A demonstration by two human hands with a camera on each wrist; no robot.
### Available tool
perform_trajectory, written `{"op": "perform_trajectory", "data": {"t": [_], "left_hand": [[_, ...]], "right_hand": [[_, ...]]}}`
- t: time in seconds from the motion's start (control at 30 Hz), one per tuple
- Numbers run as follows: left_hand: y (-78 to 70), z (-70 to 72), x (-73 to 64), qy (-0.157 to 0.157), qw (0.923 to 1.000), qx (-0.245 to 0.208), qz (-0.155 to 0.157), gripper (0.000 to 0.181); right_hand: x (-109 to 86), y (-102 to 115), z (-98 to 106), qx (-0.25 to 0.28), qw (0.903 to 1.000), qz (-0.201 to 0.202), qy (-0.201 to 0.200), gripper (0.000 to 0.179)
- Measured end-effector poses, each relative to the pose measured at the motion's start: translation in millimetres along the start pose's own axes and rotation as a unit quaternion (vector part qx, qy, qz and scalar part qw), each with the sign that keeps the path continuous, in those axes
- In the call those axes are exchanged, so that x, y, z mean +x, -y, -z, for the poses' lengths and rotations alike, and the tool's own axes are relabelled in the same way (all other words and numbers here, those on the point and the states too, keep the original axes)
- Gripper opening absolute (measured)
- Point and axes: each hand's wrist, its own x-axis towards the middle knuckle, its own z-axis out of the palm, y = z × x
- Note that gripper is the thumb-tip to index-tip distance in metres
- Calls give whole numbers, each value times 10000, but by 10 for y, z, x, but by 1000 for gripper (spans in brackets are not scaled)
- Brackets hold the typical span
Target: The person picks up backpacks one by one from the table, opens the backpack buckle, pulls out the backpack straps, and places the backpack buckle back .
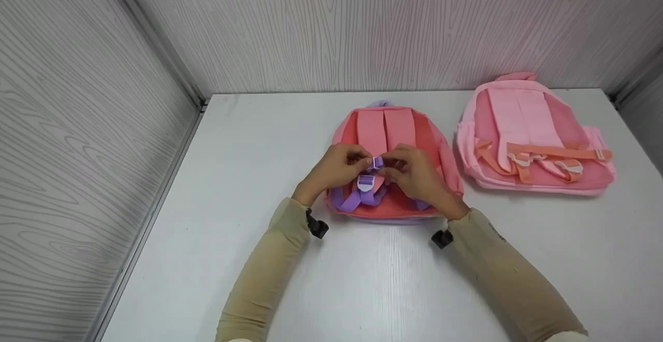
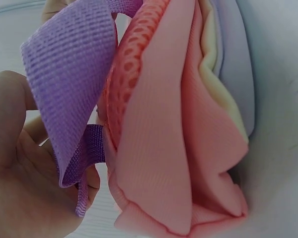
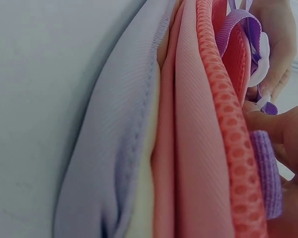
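Observation:
A small coral-pink backpack (image 1: 427, 134) lies with its two shoulder straps (image 1: 400, 127) facing up. Over its middle, my left hand (image 1: 339, 167) pinches a small white buckle (image 1: 377, 163) threaded with purple webbing. From the other side, my right hand (image 1: 414, 172) pinches the webbing at that buckle, thumb and index fingertips close to the left ones. Just below sits a white strap adjuster (image 1: 365, 183) on a purple strap (image 1: 349, 202). In the left wrist view, a wide loop of purple webbing (image 2: 72, 69) hides part of the left hand.
A lighter pink backpack (image 1: 528, 109) with orange straps (image 1: 559, 151) and white adjusters lies to the right on the white table (image 1: 248, 166). Wood-grain panels (image 1: 331, 31) stand behind and at the left. A black wrist camera (image 1: 317, 226) hangs under the left sleeve.

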Motion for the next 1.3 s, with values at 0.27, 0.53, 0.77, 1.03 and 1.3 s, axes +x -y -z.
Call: {"op": "perform_trajectory", "data": {"t": [0.27, 0.53, 0.77, 1.03, 1.3], "left_hand": [[-5, 56, -37, 104, 9999, 54, -37, 21], [22, 150, -56, 306, 9992, 262, -61, 19], [28, 240, -29, 536, 9981, 279, -141, 18], [66, 242, 8, 557, 9984, 30, -37, 17], [79, 228, 32, 497, 9987, -16, -86, 17]], "right_hand": [[-6, 20, 6, -73, 10000, 54, -3, 24], [-5, 6, 9, 21, 10000, 36, -3, 22], [-5, 15, 16, 105, 9999, 61, 24, 22], [-14, 4, 6, -38, 9999, 120, -63, 23], [-6, -1, 8, 27, 9999, 144, -65, 22]]}}
